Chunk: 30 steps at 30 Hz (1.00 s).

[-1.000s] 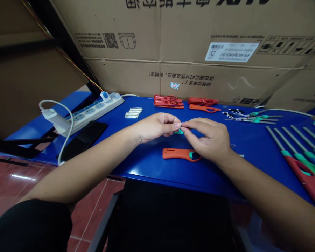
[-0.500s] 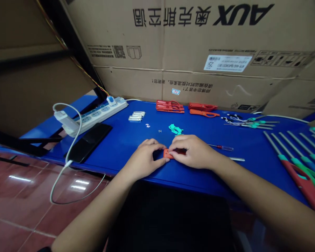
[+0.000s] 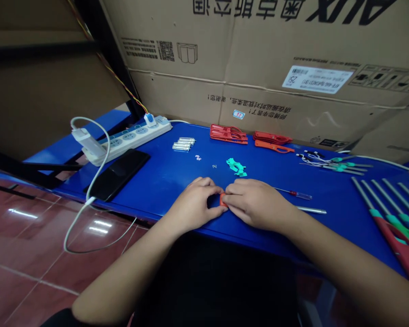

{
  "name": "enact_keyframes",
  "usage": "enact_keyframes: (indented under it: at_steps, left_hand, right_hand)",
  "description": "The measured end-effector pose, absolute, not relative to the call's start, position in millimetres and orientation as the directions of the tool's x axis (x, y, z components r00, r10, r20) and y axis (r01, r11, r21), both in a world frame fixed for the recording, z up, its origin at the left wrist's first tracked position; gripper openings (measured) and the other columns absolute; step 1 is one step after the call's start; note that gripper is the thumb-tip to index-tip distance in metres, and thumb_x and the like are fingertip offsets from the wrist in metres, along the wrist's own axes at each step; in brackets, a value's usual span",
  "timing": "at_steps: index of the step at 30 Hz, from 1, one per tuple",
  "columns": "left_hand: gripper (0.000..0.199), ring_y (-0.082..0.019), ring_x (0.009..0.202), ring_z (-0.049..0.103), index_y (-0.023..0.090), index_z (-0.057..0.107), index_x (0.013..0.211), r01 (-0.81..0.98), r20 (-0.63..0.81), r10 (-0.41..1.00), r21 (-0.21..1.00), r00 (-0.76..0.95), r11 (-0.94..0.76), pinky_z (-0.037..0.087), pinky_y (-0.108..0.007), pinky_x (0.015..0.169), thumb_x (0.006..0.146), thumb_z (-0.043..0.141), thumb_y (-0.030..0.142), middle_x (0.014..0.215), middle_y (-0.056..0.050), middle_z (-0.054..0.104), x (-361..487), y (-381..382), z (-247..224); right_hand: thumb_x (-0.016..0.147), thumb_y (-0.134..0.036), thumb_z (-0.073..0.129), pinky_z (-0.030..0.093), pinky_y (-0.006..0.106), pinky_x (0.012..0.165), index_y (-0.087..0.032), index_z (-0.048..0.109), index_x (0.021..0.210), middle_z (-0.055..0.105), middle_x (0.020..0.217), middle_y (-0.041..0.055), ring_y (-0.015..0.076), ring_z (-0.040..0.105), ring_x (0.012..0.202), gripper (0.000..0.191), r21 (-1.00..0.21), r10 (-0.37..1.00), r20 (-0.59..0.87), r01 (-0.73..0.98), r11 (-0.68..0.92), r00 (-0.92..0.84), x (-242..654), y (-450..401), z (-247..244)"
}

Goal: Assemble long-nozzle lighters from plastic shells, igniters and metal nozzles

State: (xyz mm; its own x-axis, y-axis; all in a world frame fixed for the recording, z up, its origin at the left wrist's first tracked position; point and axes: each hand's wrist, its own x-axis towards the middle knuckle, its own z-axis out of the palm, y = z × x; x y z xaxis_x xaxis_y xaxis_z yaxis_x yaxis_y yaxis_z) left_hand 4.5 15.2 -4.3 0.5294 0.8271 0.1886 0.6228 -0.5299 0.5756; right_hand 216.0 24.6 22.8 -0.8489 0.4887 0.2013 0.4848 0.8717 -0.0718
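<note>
An orange-red lighter casing [image 3: 222, 199] lies low at the table's front, between my two hands, with only its end showing. The fingers and thumb of my left hand [image 3: 197, 204] pinch that end. My right hand [image 3: 255, 202] covers the rest of the casing, its fingertips pressed down on it beside the left fingers. Just beyond the hands are green plastic trigger pieces [image 3: 236, 167] and a few tiny springs [image 3: 214, 166]. Right of my right hand lie a screwdriver [image 3: 300, 195] with a clear red handle and a metal tube [image 3: 311, 210].
Red casing halves [image 3: 228, 134] and orange ones [image 3: 274, 146] lie along the cardboard box [image 3: 259, 50]. Clear cylinders [image 3: 183, 144] sit near a power strip [image 3: 129, 136] and black phone [image 3: 119, 175]. Wired rods [image 3: 344, 165] and finished-looking lighters [image 3: 395, 236] lie right.
My right hand's fingers have shifted over the casing's end, so less of it shows. The left hand keeps its pinch. The whole view has tilted slightly.
</note>
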Motion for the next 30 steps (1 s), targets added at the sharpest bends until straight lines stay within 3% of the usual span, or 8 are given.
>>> enact_keyframes:
  at_steps: [3,9,16,24,30]
  left_hand:
    - [0.030,-0.024,0.098,0.059,0.019,0.070,0.108,0.626,0.192,0.826,0.568,0.530,-0.534,0.046,-0.043,0.096,0.085,0.073,0.039,0.101,-0.005,0.065,4,15,-5]
    - [0.032,-0.023,0.097,0.058,0.019,0.071,0.109,0.632,0.195,0.822,0.553,0.536,-0.543,0.046,-0.042,0.095,0.085,0.073,0.040,0.100,-0.005,0.064,4,15,-6]
    - [0.032,-0.023,0.097,0.058,0.019,0.071,0.111,0.623,0.201,0.814,0.553,0.545,-0.554,0.046,-0.041,0.094,0.085,0.073,0.038,0.100,-0.005,0.064,4,15,-6]
    - [0.034,-0.023,0.095,0.058,0.018,0.071,0.112,0.628,0.199,0.816,0.549,0.543,-0.552,0.046,-0.041,0.094,0.085,0.073,0.037,0.099,-0.005,0.064,4,16,-6]
    - [0.033,-0.022,0.094,0.058,0.018,0.071,0.112,0.619,0.210,0.814,0.555,0.542,-0.556,0.046,-0.040,0.092,0.084,0.073,0.037,0.099,-0.005,0.064,4,16,-6]
  right_hand:
    - [0.098,-0.021,0.050,0.043,0.035,0.074,-0.015,0.073,0.097,0.070,0.087,0.0071,0.0199,0.057,0.078,0.024,0.030,0.473,0.182,0.486,0.873,-0.862,219,21,23]
    - [0.099,-0.024,0.050,0.041,0.035,0.072,-0.017,0.074,0.103,0.072,0.091,0.0073,0.0205,0.057,0.079,0.026,0.049,0.457,0.229,0.479,0.876,-0.859,224,22,20]
    - [0.100,-0.025,0.047,0.036,0.038,0.068,-0.013,0.072,0.107,0.071,0.087,0.0067,0.0211,0.055,0.078,0.029,0.157,0.398,0.217,0.435,0.887,-0.891,223,17,21]
    - [0.095,-0.022,0.055,0.032,0.038,0.064,-0.014,0.074,0.089,0.067,0.078,0.0060,0.0214,0.054,0.076,0.021,0.288,0.374,0.183,0.413,0.864,-0.909,217,11,22]
    - [0.094,-0.021,0.055,0.034,0.038,0.064,-0.015,0.073,0.084,0.066,0.077,0.0054,0.0211,0.054,0.074,0.022,0.292,0.372,0.212,0.422,0.858,-0.904,217,9,21]
